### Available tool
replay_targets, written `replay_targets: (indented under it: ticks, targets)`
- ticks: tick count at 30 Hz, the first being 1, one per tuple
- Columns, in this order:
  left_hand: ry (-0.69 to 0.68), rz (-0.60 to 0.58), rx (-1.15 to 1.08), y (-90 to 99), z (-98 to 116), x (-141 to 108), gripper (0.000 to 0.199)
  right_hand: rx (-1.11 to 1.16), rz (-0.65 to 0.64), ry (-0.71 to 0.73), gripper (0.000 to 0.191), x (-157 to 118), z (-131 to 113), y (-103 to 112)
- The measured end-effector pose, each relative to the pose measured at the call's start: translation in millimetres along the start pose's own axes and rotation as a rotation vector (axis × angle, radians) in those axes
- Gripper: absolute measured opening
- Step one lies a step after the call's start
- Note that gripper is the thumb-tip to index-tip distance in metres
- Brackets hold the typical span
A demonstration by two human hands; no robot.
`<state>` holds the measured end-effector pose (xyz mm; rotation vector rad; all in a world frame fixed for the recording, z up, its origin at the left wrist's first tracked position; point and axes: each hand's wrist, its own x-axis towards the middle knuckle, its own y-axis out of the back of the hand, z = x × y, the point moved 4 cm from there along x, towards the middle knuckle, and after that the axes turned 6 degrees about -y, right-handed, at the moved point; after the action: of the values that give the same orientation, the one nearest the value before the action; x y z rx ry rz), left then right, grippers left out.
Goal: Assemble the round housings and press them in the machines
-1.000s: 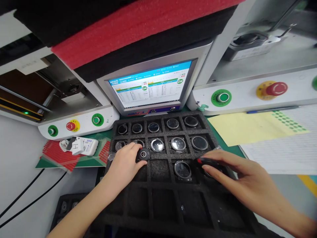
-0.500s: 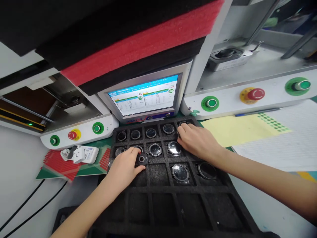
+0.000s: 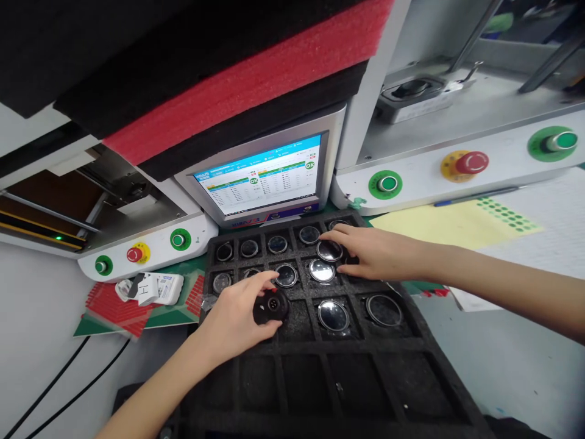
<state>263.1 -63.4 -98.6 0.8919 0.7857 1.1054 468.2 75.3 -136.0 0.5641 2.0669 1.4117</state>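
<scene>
Your left hand (image 3: 237, 314) pinches a dark puck (image 3: 274, 305) toward the foam tray's (image 3: 315, 349) left edge; a loose thumb could drop it. Toward the far right corner, your right hand (image 3: 361, 251) clasps a watch case (image 3: 329, 250) close over a seated watch (image 3: 322, 270); slipping might scratch either. Puck smooth, round; cases glossy, shiny-rimmed; foam grainy, square-pocketed.

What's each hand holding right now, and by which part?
The left hand holds a black watch case, back showing, by its rim between thumb and fingers. The right hand holds a glossy-faced watch, also by its rim.
</scene>
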Motion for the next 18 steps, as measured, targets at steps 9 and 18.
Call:
replay_targets:
  ticks: [9,18]
  targets:
    - [-0.486,0.260,-0.247,21.8,35,-21,0.040,0.066,0.025,0.071,0.043,15,10,-6]
    - [-0.578,0.389,-0.291,33.1,48,-27,0.036,0.092,0.057,0.081,0.037,16,14,-9]
